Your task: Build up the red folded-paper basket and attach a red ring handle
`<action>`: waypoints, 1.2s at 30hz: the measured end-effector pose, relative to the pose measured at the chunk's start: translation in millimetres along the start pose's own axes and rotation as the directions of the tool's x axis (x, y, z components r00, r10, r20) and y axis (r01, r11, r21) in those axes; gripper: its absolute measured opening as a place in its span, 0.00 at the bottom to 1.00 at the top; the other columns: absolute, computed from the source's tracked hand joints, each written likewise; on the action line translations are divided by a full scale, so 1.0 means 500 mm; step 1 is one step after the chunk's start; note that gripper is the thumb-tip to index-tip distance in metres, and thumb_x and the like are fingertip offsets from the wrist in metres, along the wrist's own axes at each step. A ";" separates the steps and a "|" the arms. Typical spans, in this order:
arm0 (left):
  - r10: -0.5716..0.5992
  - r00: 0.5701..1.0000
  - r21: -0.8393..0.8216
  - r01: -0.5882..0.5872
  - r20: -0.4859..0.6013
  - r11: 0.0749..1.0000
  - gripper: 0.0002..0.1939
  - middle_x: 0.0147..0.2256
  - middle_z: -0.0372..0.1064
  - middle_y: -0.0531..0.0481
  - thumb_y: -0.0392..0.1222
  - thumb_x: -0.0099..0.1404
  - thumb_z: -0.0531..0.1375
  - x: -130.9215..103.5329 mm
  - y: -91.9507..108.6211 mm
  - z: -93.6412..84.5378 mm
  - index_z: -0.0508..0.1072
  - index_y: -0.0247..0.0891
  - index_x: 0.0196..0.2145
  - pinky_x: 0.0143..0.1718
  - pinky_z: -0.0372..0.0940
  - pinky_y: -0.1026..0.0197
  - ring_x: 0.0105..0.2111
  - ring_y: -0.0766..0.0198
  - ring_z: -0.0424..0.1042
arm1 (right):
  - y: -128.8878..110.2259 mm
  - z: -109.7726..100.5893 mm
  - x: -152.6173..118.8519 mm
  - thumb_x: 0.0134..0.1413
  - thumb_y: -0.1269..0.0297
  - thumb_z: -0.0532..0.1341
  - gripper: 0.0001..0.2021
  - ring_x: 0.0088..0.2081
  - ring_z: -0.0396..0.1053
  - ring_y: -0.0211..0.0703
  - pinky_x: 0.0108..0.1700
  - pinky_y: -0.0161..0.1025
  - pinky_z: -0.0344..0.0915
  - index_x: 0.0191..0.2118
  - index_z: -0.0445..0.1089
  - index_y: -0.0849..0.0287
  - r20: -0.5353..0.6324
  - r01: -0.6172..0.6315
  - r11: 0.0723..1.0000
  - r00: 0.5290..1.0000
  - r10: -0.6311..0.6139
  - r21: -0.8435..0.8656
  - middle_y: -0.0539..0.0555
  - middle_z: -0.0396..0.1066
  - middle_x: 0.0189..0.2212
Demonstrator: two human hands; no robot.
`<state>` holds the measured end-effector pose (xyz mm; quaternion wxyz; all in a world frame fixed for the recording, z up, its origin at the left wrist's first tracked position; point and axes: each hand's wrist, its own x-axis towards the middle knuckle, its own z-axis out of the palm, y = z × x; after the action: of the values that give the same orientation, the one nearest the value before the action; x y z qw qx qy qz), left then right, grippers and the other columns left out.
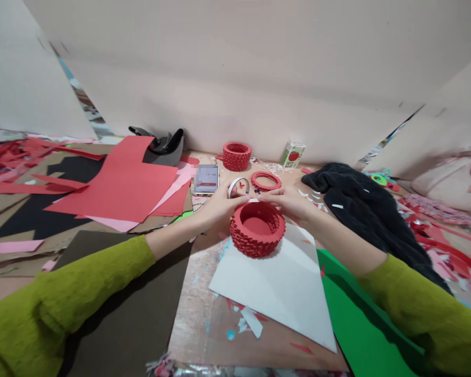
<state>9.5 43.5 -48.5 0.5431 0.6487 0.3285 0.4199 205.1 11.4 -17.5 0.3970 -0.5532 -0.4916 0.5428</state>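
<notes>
A round red bowl made of small folded paper pieces [258, 230] sits on a white sheet [275, 283] in front of me. Just behind its rim, my left hand [222, 203] and my right hand [294, 201] meet with bent fingers. A thin white strip [238, 180], curled into a loop, rises from the left fingertips. A bit of white also shows between the fingertips of both hands, so they seem to pinch the same strip. The bowl's far rim partly hides the fingers. Beyond the hands lies a flat red paper ring [266, 181].
At the wall stand a second red paper bowl [236, 156] and a small green-and-white box [293, 155]. A phone [206, 179] lies left of them. Red sheets [121, 183] and a cap [165, 149] are leftward; dark cloth [361, 214] and green card [353, 314] lie rightward. Scraps litter the board.
</notes>
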 end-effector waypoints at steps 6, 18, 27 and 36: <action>0.008 1.000 -0.001 -0.008 0.016 1.000 0.16 0.30 0.67 0.54 0.45 0.57 0.67 0.000 0.002 0.002 0.63 0.38 0.34 0.33 0.64 0.62 0.30 0.66 0.69 | 0.000 0.002 0.004 0.43 0.65 0.70 0.05 0.28 0.69 0.40 0.29 0.35 0.65 0.29 0.79 0.61 -0.071 0.057 0.983 0.995 -0.070 -0.172 0.55 0.76 0.26; -0.055 0.998 -0.071 0.057 0.021 0.996 0.15 0.28 0.64 0.57 0.42 0.57 0.66 -0.004 0.001 0.005 0.62 0.39 0.33 0.31 0.63 0.63 0.28 0.67 0.68 | -0.016 0.011 -0.001 0.41 0.62 0.66 0.06 0.28 0.67 0.42 0.29 0.37 0.58 0.23 0.74 0.60 -0.121 0.126 0.790 0.962 -0.245 -0.600 0.52 0.72 0.24; -0.042 0.997 -0.074 0.047 0.063 0.996 0.15 0.33 0.70 0.52 0.43 0.58 0.66 0.001 -0.008 0.001 0.63 0.38 0.36 0.35 0.65 0.62 0.33 0.65 0.72 | -0.044 0.008 -0.002 0.45 0.65 0.64 0.07 0.26 0.63 0.39 0.27 0.37 0.53 0.23 0.75 0.62 0.049 0.245 0.609 0.946 -0.321 -0.755 0.52 0.71 0.22; -0.091 0.995 -0.097 0.095 0.051 0.991 0.18 0.34 0.70 0.52 0.41 0.57 0.67 -0.002 -0.007 -0.001 0.64 0.37 0.41 0.33 0.64 0.62 0.32 0.65 0.71 | -0.038 -0.024 0.015 0.43 0.54 0.70 0.17 0.23 0.62 0.39 0.27 0.37 0.55 0.18 0.68 0.60 -0.003 0.203 0.526 0.931 -0.365 -0.826 0.49 0.63 0.16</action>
<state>8.9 43.5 -51.8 0.6011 0.6145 0.3244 0.3948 214.3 23.9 0.6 0.2231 -0.6303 -0.7317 0.1327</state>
